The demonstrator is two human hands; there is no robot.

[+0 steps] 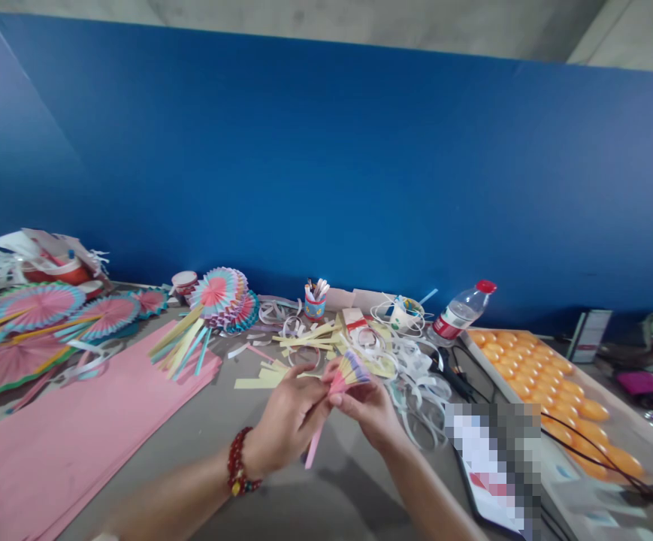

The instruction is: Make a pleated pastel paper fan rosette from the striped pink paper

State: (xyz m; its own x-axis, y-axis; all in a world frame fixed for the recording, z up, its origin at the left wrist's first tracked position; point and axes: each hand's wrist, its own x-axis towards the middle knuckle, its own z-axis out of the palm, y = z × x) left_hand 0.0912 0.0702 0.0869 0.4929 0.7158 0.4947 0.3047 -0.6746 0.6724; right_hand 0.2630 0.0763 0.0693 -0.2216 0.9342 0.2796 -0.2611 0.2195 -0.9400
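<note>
A small pleated paper fan [352, 373], pink with yellow and purple at its outer edge, is held above the table between my two hands. My left hand [288, 417], with a red beaded bracelet at the wrist, pinches its narrow pink end. My right hand [372, 412] is closed around its right side, thumb at the base. Below my fingers hangs a pink paper strip [313, 449]; where it joins the fan is hidden. Just beyond my hands lie yellow paper strips [309, 340] and tangled white strips [419, 383].
Pink sheets [78, 428] and pleated paper rosettes [216, 294] lie to the left. A pen cup [315, 304] stands near the blue partition [315, 165]. To the right are a bottle [464, 309], a phone [487, 473], cables and a tray of orange domes [540, 376].
</note>
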